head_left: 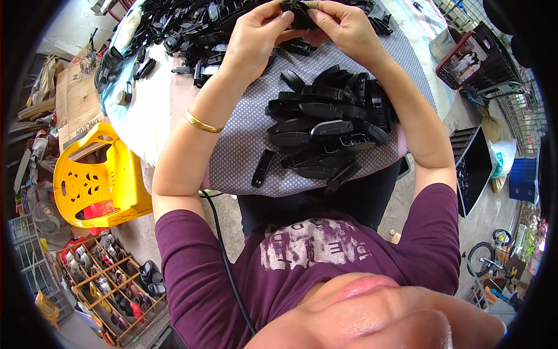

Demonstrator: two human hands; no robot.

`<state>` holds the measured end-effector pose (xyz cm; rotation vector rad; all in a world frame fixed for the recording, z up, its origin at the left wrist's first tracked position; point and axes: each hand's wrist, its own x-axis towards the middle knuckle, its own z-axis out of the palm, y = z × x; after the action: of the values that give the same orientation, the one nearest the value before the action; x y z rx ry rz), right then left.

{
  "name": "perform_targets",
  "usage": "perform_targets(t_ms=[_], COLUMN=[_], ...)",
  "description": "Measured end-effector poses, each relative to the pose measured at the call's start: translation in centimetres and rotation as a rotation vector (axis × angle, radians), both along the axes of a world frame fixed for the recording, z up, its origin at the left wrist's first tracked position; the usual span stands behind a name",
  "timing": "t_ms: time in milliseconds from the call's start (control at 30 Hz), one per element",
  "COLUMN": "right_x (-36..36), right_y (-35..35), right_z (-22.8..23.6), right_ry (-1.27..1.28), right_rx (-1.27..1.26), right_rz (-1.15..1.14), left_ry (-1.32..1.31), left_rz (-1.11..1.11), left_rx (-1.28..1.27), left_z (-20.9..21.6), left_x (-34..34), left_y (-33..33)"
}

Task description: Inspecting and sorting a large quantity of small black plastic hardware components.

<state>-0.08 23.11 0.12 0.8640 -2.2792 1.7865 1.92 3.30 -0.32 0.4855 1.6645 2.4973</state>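
Observation:
At the far side of the table, my left hand [260,32] and my right hand [347,29] meet, fingers pinched round a small black plastic part [299,18]. Its far end is cut off by the top of the picture. Pale coverings show on some fingertips at that edge. Under my wrists, nearer to me, lies a pile of long, curved black plastic pieces [334,125]. One separate black piece [263,168] rests to the left of that pile. Beyond my left forearm spreads a big heap of similar black parts [192,29].
A dotted cloth [232,157] covers the table. A phone [465,61] stands at the right edge, with a black crate [472,171] below. On the left are a yellow plastic chair [96,180] and a shoe rack [110,279]. A black cable [221,244] hangs along my body.

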Motion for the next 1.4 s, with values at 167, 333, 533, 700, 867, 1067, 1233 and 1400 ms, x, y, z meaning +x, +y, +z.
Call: perform_targets(t_ms=[167, 333, 533, 700, 867, 1067, 1233, 1400], right_x=[0.9, 1.2, 0.8, -1.5, 1.9, 1.9, 0.8, -3.5], right_y=[-0.3, -0.3, -0.2, -0.5, -1.4, -0.1, 0.7, 3.9], right_z=[0.5, 0.8, 0.5, -1.6, 1.9, 2.2, -0.5, 1.0], right_ry=[0.078, -0.046, -0.084, 0.676, 0.402, -0.070, 0.366, 0.104], right_rx=[0.066, -0.034, -0.075, -0.034, -0.047, 0.178, 0.269, 0.010], right_rz=[-0.120, -0.079, -0.032, -0.142, -0.100, 0.075, -0.106, 0.656], left_ry=[0.038, 0.062, 0.058, 0.035, 0.012, 0.513, 0.169, 0.295], left_rz=[0.161, 0.208, 0.177, 0.198, 0.137, -0.254, 0.033, 0.096], left_rx=[-0.122, -0.159, -0.196, -0.060, -0.002, 0.240, -0.048, -0.394], left_z=[-0.4, -0.1, 0.4, -2.6, -0.3, -1.5, 0.3, 2.7], left_x=[-0.4, -0.3, -0.3, -2.5, -0.8, -2.8, -0.9, 1.3], left_y=[-0.3, -0.3, -0.7, -0.4, -0.9, -1.1, -0.7, -0.4])
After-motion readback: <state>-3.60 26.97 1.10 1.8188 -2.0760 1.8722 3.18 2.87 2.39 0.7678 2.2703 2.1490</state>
